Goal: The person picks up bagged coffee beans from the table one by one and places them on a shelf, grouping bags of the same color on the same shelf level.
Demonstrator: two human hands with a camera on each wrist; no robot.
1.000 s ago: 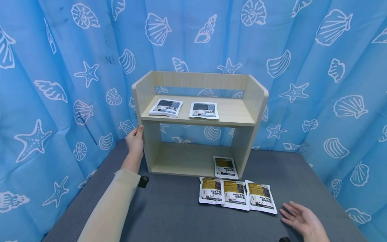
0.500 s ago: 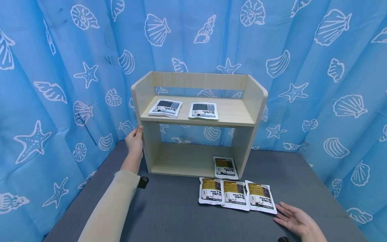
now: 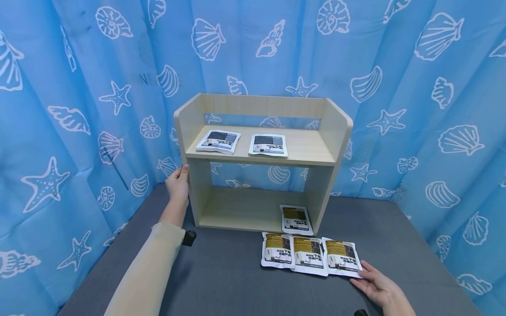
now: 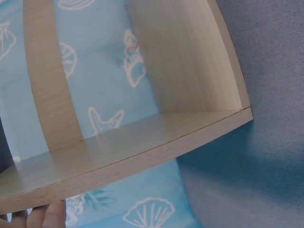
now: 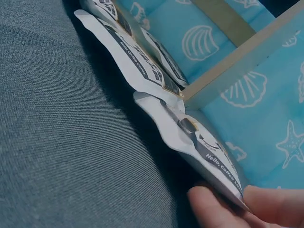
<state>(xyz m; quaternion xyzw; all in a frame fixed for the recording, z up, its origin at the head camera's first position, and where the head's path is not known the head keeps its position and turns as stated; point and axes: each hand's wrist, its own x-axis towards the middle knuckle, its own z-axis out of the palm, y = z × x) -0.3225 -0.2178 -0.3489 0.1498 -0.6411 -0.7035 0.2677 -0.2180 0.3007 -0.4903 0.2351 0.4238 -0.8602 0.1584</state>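
In the head view, my left hand [image 3: 178, 182] grips the left side panel of a two-tier wooden shelf [image 3: 258, 161], its thumb at the front edge. Fingertips [image 4: 52, 216] show against that panel in the left wrist view. At the lower right, my right hand [image 3: 377, 285] pinches the near right corner of a white coffee pouch [image 3: 341, 256] with a brown-and-yellow label. The right wrist view shows the thumb [image 5: 270, 202] above this pouch's corner and a finger below it. Two similar pouches, a middle one [image 3: 308, 254] and a left one [image 3: 278, 249], lie beside it.
Another brown-labelled pouch [image 3: 295, 219] lies on the shelf's lower tier at the right. Two blue-labelled pouches, one left [image 3: 219, 141] and one central [image 3: 269, 145], rest on the upper tier. A blue curtain [image 3: 395, 66] hangs behind the grey table [image 3: 233, 281].
My right hand has moved left to the rightmost pouch on the table and taken its corner between thumb and finger. The left hand stays on the shelf's side panel.
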